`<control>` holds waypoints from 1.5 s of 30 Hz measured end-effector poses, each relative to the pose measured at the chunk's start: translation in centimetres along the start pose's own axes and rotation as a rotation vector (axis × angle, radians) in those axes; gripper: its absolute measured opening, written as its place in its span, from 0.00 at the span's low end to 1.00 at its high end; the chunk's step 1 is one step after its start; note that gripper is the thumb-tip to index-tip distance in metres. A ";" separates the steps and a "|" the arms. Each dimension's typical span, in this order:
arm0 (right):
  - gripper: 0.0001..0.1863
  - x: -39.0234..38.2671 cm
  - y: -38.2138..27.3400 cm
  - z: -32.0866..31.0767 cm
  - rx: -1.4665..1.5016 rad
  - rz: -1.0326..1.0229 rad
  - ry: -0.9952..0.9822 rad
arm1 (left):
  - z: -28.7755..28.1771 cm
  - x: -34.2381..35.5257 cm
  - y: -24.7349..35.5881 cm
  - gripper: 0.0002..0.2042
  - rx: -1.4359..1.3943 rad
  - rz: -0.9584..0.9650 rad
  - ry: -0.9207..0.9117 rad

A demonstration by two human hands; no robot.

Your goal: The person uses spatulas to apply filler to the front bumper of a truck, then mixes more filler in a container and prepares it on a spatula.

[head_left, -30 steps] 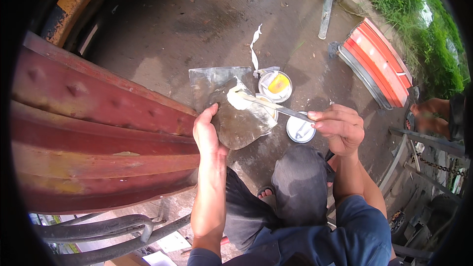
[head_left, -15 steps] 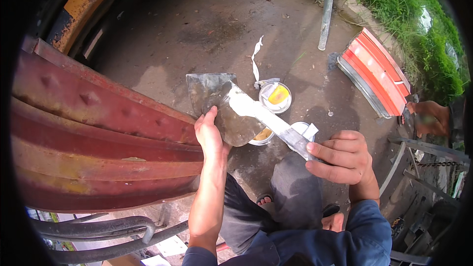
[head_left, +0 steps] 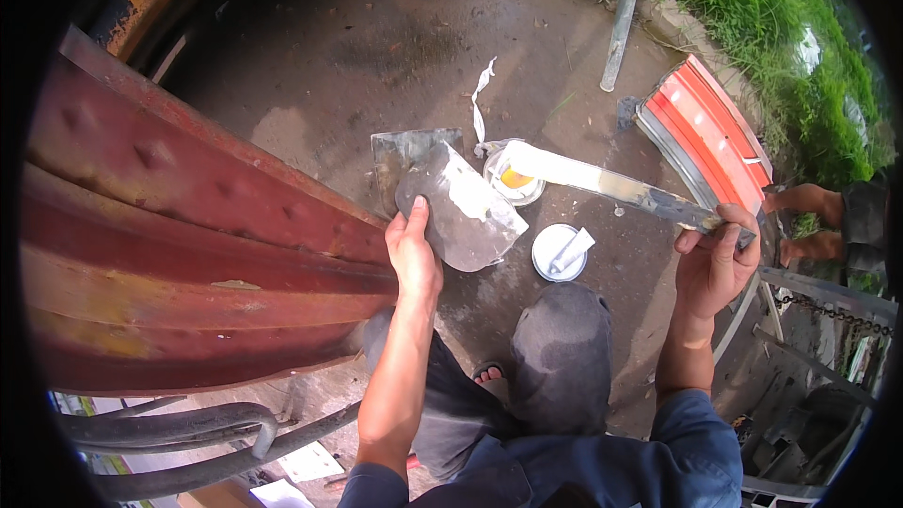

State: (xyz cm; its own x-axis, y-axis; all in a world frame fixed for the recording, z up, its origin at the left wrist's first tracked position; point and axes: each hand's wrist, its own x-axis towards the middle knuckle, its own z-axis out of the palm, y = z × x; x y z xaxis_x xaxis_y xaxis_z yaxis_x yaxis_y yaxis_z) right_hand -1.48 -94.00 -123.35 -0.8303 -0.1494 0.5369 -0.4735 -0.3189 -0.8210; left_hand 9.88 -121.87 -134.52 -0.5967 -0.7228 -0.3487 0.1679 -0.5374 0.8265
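My left hand (head_left: 414,254) holds a thin dark metal mixing plate (head_left: 437,230) from below, thumb on its top face. White putty (head_left: 467,190) lies on the plate. In my right hand (head_left: 720,268) is the far end of a long flat spatula (head_left: 649,198), pinched between thumb and fingers. Its other end is coated in white putty and is apart from the plate. That end appears over a round tub (head_left: 527,196) with yellow stuff inside, partly hidden. Nearer my knee sits a round white lid or tin (head_left: 555,271) with a white tube (head_left: 572,249) on it.
A large dented dark red panel (head_left: 188,226) fills the left. An orange curved piece (head_left: 710,127) lies at the right, before grass (head_left: 734,19). A grey metal post (head_left: 621,38) stands at the back. Another person's bare legs (head_left: 814,202) show at the right edge.
My right hand has swung right and outward, lifting the spatula off the plate. The plate has shifted slightly right, and white putty remains on it. The white lid with the tube is now uncovered.
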 end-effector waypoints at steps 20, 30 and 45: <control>0.21 -9.3 17.7 1.2 -0.285 0.657 -0.115 | 0.9 -0.6 5.6 0.14 -0.019 0.201 -0.096; 0.15 -9.0 28.6 -1.3 -0.850 0.584 -0.364 | -2.5 -0.1 2.1 0.17 -0.021 -0.049 -0.093; 0.10 -4.8 20.7 4.3 -0.072 0.663 -0.227 | -3.2 1.2 -1.0 0.20 -0.013 -0.109 -0.218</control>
State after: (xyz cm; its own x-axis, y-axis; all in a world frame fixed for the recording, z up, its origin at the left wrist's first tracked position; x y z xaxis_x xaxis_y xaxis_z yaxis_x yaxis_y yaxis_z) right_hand -5.98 -103.91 -142.07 -0.8723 -0.4851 -0.0604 0.0864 -0.0313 -0.9958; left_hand 11.48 -123.58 -137.16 -0.7672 -0.5496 -0.3308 0.1020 -0.6137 0.7829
